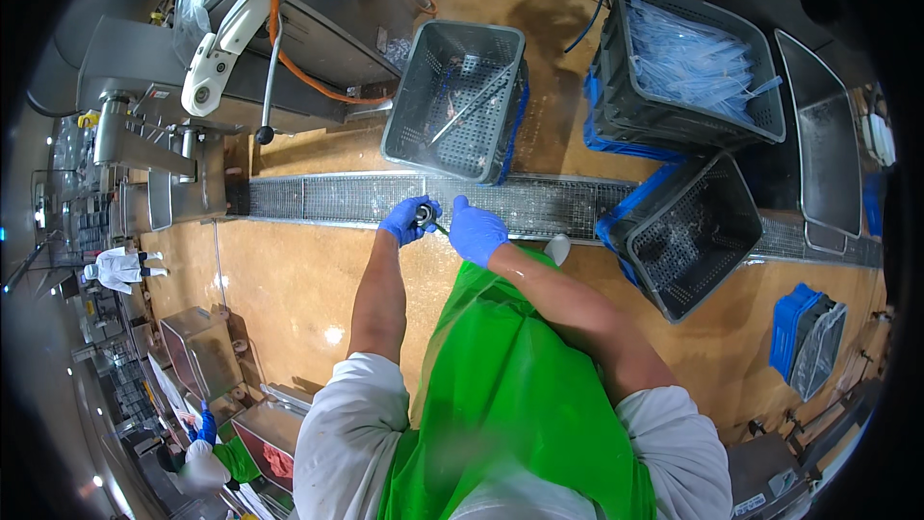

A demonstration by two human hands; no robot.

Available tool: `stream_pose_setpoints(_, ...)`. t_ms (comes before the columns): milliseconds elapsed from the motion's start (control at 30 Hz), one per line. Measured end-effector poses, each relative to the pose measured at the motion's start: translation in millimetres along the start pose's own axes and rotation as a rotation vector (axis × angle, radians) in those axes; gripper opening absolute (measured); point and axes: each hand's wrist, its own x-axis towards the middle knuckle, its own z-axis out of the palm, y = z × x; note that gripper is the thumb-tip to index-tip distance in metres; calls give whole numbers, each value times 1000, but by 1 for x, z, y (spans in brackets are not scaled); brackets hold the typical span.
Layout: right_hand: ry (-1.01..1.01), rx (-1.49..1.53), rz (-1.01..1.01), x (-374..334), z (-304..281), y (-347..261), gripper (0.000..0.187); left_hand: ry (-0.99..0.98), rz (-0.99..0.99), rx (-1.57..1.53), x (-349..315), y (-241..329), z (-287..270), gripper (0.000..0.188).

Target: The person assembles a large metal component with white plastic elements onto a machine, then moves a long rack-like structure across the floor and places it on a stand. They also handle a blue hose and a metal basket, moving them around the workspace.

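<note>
My left hand (402,221), in a blue glove, is closed around a small round metal part (423,215) with a dark, ring-like end. Beside it, my gloved right hand (477,233) is closed with the thumb raised. A thin dark piece (442,229) runs between the round part and the right hand; its kind is too small to make out. Both hands are held above the near edge of a long metal floor grate (366,200). Just beyond them stands a grey perforated crate (404,140) with a long thin rod (470,108) lying in it.
At the far right, stacked crates (664,132) hold many clear bluish plastic strips (688,53). A tilted grey crate (688,231) sits on the grate to my right. Metal machinery (135,67) with an orange hose (308,89) stands far left. Two other people are at the left.
</note>
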Motion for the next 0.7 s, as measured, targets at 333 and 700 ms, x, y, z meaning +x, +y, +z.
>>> stream_pose_setpoints(333,-109,46,-117,-12,9,-22,44,-80,65,-35,16,-4,-20,21)
stream_pose_setpoints(700,-125,63,-145,-15,4,-19,40,-97,105,-133,24,-14,-33,18)
